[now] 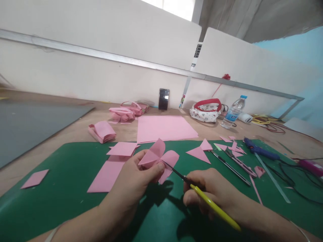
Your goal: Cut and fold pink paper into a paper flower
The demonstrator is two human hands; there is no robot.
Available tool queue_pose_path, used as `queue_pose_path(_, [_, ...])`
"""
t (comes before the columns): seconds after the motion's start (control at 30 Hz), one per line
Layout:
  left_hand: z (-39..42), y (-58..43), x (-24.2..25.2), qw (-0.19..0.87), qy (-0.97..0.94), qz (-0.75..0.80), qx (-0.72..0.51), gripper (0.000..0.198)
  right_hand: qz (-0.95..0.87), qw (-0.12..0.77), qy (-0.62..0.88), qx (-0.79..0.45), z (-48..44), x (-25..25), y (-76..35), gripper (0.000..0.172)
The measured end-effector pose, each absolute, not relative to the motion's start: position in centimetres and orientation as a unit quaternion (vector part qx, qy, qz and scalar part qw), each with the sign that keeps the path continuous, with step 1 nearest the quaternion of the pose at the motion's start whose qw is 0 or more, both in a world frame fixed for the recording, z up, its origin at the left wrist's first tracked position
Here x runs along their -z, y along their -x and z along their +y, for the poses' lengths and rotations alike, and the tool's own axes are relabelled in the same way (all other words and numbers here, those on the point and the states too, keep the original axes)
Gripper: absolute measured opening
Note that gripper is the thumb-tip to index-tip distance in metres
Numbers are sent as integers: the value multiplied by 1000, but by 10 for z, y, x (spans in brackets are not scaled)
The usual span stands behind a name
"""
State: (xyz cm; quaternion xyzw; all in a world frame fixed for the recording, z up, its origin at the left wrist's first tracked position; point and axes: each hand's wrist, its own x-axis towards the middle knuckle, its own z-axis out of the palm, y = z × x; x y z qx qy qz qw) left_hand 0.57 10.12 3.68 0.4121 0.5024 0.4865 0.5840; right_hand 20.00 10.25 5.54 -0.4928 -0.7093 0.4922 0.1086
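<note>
My left hand (143,173) pinches a pink paper flower (153,153) with rounded, curved petals, holding it up over the green mat (83,215). My right hand (209,190) is closed around yellow-handled pliers (214,206) with a long, thin, dark nose. Their tip touches the flower near its centre, beside my left thumb. The second handle is hidden by my fingers. Behind my left hand lie a folded pink paper square (122,149) and a larger pink sheet (106,176). Another small pink square (35,178) rests at the mat's left.
A pink paper stack (165,128) lies beyond the mat, with folded pink pieces (103,131) to its left. Rightward are paper scraps (199,154), a pen (230,168), a cutter (241,162) and a glue gun (261,149). A phone (164,99), pouch (206,111) and bottle (233,112) stand behind.
</note>
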Motion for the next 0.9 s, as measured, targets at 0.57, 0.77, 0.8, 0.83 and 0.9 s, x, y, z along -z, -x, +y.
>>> queue_pose_path(0.57, [104,-5,-33,587,-423,500,-476,20,-792,105,474,-370,106,-52,-199,34])
queue_pose_path(0.77, [103,-4,-34,586,-417,518,-463,26,-795,95,501,-328,103,-54,-197,32])
queue_pose_path(0.8, [103,-4,-35,582,-418,522,-464,28,-797,95,507,-312,102,-54,-197,32])
queue_pose_path(0.83, [103,-4,-35,576,-422,523,-466,29,-798,93,513,-301,102,-55,-197,33])
queue_pose_path(0.9, [103,-4,-35,568,-425,525,-471,28,-798,88,519,-292,102,-55,-198,32])
